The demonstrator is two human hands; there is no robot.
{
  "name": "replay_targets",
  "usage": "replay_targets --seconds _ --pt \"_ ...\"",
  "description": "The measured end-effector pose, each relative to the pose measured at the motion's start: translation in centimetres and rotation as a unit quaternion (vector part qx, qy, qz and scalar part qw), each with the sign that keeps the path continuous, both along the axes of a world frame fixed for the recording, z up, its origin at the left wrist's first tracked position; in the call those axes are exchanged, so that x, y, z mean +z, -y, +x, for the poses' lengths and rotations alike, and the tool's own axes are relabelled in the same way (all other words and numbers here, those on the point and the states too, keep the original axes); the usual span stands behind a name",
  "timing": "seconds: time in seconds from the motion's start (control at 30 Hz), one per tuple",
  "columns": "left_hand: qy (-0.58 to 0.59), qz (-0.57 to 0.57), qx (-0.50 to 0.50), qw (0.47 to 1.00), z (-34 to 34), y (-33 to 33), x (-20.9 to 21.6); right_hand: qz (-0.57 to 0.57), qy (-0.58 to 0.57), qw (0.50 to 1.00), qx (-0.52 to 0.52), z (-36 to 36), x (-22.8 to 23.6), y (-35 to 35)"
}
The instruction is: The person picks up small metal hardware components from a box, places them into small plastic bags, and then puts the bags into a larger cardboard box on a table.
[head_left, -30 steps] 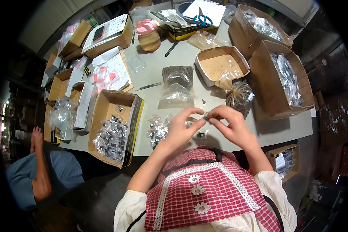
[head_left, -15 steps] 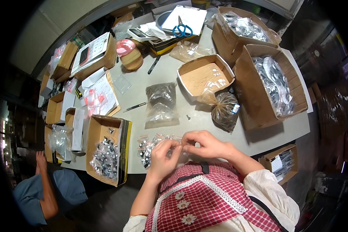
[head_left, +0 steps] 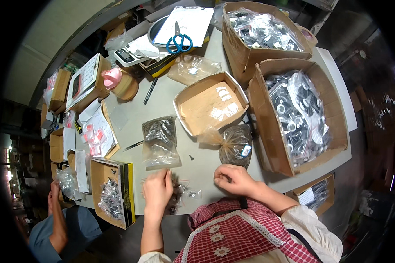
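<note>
My left hand is over the left part of a pile of small clear packets holding dark little parts. Its fingers are drawn together; whatever is in them is hidden. To the right, my right hand is closed loosely, fingertips curled under, and I cannot make out anything in it. Just beyond my left hand lies a clear bag of dark small pieces. A knotted bag of dark pieces sits beyond my right hand. Between these bags is a single small screw.
An open carton of bagged parts stands at right, another carton behind it. A shallow box lies mid-table. At left stands a box of small packets. Blue-handled scissors lie far back. Another person's arm shows lower left.
My hands, together at the pile before, have parted: the left is now over the packets to the left, the right further right. The view has shifted, so the table's things appear displaced.
</note>
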State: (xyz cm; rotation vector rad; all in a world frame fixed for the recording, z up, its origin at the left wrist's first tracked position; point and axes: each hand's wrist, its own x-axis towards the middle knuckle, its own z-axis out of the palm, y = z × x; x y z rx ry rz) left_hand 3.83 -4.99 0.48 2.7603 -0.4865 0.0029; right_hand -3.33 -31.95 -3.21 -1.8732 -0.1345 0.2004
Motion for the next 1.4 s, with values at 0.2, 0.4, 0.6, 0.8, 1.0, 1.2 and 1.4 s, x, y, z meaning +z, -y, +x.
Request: replay_targets --seconds 0.2,0.4,0.6,0.8,1.0,1.2,1.4 --pt "0.038 -0.066 -0.066 0.995 11.4 15.1 -4.6 -0.05 0.134 0.984 -0.107 1.5 1.4 4.1" --pt "-0.019 0.1 -0.047 0.994 16.0 19.9 -10.9 -0.034 0.113 0.99 -0.08 0.5 2.5 6.1" --pt "-0.175 -0.141 -0.027 0.974 14.7 17.5 -6.6 0.038 0.103 0.988 -0.112 1.1 2.4 6.0" --pt "-0.364 -0.503 0.036 0.783 6.7 14.4 -1.1 0.034 0.15 0.973 -0.175 3.0 1.9 4.3" --pt "-0.348 -0.484 0.008 0.803 1.7 11.0 1.7 0.038 0.116 0.985 -0.119 4.6 3.2 2.1" --pt "-0.322 -0.535 0.102 0.774 -2.1 5.2 1.5 0.103 0.013 0.994 -0.019 3.2 3.3 -2.7" --pt "-0.235 -0.516 0.11 0.816 -4.8 -1.9 0.7 0.124 -0.079 0.986 0.079 2.2 2.0 -10.1"
